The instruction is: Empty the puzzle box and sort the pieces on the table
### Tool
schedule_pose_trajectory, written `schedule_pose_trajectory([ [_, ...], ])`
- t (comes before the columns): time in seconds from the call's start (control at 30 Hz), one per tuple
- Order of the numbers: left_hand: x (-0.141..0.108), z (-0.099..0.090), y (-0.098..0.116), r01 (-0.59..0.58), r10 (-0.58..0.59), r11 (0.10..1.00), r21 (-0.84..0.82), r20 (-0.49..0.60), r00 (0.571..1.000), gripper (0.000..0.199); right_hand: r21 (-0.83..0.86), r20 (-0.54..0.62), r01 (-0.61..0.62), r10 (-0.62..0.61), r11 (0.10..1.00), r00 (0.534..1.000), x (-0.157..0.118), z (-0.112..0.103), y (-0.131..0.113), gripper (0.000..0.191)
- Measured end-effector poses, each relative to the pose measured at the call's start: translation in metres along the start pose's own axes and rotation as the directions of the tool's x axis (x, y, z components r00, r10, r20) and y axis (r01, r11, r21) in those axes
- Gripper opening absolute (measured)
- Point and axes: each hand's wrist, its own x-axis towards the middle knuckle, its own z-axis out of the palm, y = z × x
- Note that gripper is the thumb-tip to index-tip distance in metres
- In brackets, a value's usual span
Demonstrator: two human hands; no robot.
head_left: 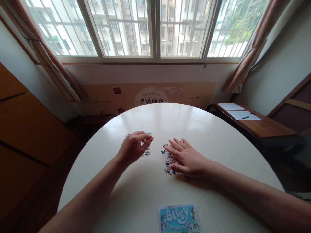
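Over a partly joined group of jigsaw pieces [147, 153] on the left, my left hand [132, 147] is curled, with thumb and fingertips pinched together. Whatever lies between those fingertips is too small or hidden to make out. The hand covers much of this group. My right hand [190, 158] rests with fingers spread flat across a pile of loose jigsaw pieces [167, 163], hiding part of it. One dark blue jigsaw piece [163, 151] lies at the pile's left edge. Nearer to me is a light blue picture card or box with the word "Bluey" [179, 218], cut off by the bottom of the view.
All of this lies on a round white table [97, 181]. To the right, a wooden side table [272, 126] bears papers [243, 115] and a pen [245, 117]. Barred windows [126, 29] and tied curtains [252, 48] are beyond; a wooden cabinet [26, 123] stands at left.
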Motion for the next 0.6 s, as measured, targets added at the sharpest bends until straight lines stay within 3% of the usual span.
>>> schedule_pose_trajectory([
  [0.13, 0.0, 0.002, 0.0, -0.019, 0.019, 1.0, -0.014, 0.016, 1.0, 0.02, -0.005, 0.04, -0.011, 0.011, 1.0, 0.999, 0.016, -0.006, 0.003, 0.072],
  [0.23, -0.001, 0.002, 0.001, -0.046, 0.047, 0.999, -0.027, 0.029, 0.998, 0.018, 0.007, 0.093, 0.047, -0.047, 0.999, 0.995, 0.022, -0.012, 0.003, 0.067],
  [0.47, -0.001, 0.002, 0.01, -0.105, 0.109, 0.993, -0.055, 0.077, 0.991, 0.02, 0.105, 0.145, 0.222, -0.236, 0.969, 0.961, 0.0, -0.019, -0.011, 0.06],
  [0.53, -0.001, 0.004, 0.014, -0.138, 0.142, 0.989, -0.052, 0.092, 0.986, 0.021, 0.178, 0.13, 0.246, -0.27, 0.953, 0.954, -0.007, -0.02, -0.014, 0.061],
  [0.6, -0.001, 0.006, 0.02, -0.17, 0.173, 0.985, -0.04, 0.115, 0.978, 0.02, 0.268, 0.031, 0.215, -0.231, 0.939, 0.972, -0.012, -0.021, -0.009, 0.06],
])
